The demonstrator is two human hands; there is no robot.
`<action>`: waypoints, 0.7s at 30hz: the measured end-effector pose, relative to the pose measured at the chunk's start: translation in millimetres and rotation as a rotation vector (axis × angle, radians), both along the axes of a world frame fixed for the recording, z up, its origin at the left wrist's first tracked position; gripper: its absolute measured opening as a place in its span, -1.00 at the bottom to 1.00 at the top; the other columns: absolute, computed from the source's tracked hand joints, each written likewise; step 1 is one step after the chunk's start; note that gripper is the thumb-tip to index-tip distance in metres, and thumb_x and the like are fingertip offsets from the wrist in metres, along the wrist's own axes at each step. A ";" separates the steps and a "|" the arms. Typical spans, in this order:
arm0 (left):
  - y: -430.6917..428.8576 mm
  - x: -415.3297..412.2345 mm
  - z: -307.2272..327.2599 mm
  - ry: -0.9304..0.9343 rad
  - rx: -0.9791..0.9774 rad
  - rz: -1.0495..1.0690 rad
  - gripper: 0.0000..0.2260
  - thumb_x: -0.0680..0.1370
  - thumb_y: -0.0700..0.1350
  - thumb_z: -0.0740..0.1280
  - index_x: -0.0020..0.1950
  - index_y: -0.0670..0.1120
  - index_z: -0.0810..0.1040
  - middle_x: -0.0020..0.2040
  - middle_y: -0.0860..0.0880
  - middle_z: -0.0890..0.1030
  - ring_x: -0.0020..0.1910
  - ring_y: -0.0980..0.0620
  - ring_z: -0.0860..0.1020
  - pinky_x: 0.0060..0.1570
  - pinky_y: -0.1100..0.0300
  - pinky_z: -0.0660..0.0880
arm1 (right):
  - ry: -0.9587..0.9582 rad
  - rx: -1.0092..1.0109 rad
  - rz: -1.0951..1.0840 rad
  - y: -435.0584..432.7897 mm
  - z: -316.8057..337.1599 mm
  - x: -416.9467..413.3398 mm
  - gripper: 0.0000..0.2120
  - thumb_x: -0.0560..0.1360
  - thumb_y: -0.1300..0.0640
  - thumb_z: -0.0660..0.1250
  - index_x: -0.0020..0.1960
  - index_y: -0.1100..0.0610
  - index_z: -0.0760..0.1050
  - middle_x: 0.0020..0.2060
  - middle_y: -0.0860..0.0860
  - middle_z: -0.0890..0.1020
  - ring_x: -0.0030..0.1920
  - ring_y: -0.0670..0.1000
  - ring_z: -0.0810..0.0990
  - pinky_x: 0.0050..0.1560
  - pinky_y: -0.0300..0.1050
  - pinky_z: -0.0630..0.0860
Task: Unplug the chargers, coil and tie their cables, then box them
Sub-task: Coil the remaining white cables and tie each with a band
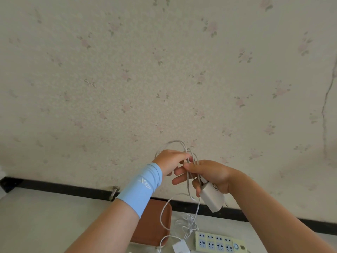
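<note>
Left hand (171, 161) curled round cable (179, 143) loops, held up before wall | right hand (206, 174) pinching same cable, charger (212, 197) clamped in palm, prongs down | tray (155, 221) on table, partly hidden behind left forearm | right of tray: tangled cord (187, 227), strip (217, 242), second charger (179, 247)

Power strip (218, 242), cut off by the bottom edge. Just left of it, a second charger (180, 247) shows only its top. Further left, a brown tray (155, 221) lies partly behind the left forearm (113, 221). Above the strip, the right hand (209, 173) fingers (197, 189) cover part of the label on the held charger (212, 197); the ends of the cable (179, 143) are lost among its loops.
</note>
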State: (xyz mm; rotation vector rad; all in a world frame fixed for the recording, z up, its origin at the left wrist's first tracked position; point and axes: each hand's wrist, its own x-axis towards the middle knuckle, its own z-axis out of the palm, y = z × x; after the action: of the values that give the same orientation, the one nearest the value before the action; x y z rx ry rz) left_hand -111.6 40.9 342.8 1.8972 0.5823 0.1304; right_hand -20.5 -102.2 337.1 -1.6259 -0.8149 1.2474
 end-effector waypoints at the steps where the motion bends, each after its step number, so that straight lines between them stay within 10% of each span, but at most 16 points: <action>1: 0.2 0.9 0.7 -0.020 -0.025 0.008 -0.78 0.55 0.08 0.30 -0.01 0.05 0.71 -0.10 0.00 0.64 -0.21 0.02 0.51 -0.21 0.18 0.43 | -0.011 0.001 0.001 -0.2 0.0 0.6 -0.62 0.65 -0.09 0.22 0.26 0.16 0.58 0.15 0.03 0.71 -0.41 -0.07 0.52 -0.22 -0.15 0.59; 8: 4.3 5.4 4.1 -0.101 0.007 0.276 -0.74 0.60 -0.07 0.24 -0.24 -0.03 0.62 -0.27 -0.08 0.53 -0.31 -0.06 0.52 -0.37 0.23 0.38 | -0.213 -0.156 0.113 1.7 -10.3 3.7 -0.79 0.59 0.04 0.37 0.15 0.13 0.59 0.09 -0.04 0.73 -0.35 -0.07 0.61 -0.09 -0.09 0.61; 12: 31.6 3.8 12.3 -0.334 -0.428 0.514 -0.74 0.65 -0.14 0.19 -0.21 -0.11 0.52 -0.27 -0.04 0.39 -0.52 0.04 0.49 -0.57 0.31 0.43 | -0.274 -0.258 0.242 2.6 -20.6 0.9 -0.75 0.63 -0.02 0.30 0.11 0.15 0.59 0.09 0.01 0.73 -0.34 -0.04 0.64 -0.11 -0.08 0.59; 16: 39.8 -2.7 9.9 -0.489 -0.791 0.582 -0.75 0.67 -0.08 0.20 -0.16 -0.11 0.52 -0.24 -0.03 0.37 -0.32 0.01 0.45 -0.46 0.28 0.55 | -0.217 -0.183 0.207 6.5 -16.6 0.3 -0.76 0.66 -0.04 0.24 0.06 0.10 0.58 0.10 0.01 0.73 -0.36 -0.04 0.62 -0.11 -0.09 0.57; 21: 30.2 -1.8 10.3 -0.406 -0.768 0.400 -0.64 0.68 0.07 0.13 0.04 -0.20 0.54 -0.20 -0.11 0.51 -0.29 -0.05 0.56 -0.29 0.12 0.62 | -0.134 -0.031 0.007 10.4 -16.0 1.2 -0.77 0.65 0.06 0.28 0.10 0.22 0.59 0.06 0.11 0.73 -0.38 -0.02 0.60 -0.21 -0.14 0.59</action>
State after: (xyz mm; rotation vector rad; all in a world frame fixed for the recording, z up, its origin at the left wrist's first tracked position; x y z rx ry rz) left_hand -113.4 71.1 353.1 0.9609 0.6090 0.4680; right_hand -19.2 -91.8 321.1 -1.7472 -0.8878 1.1702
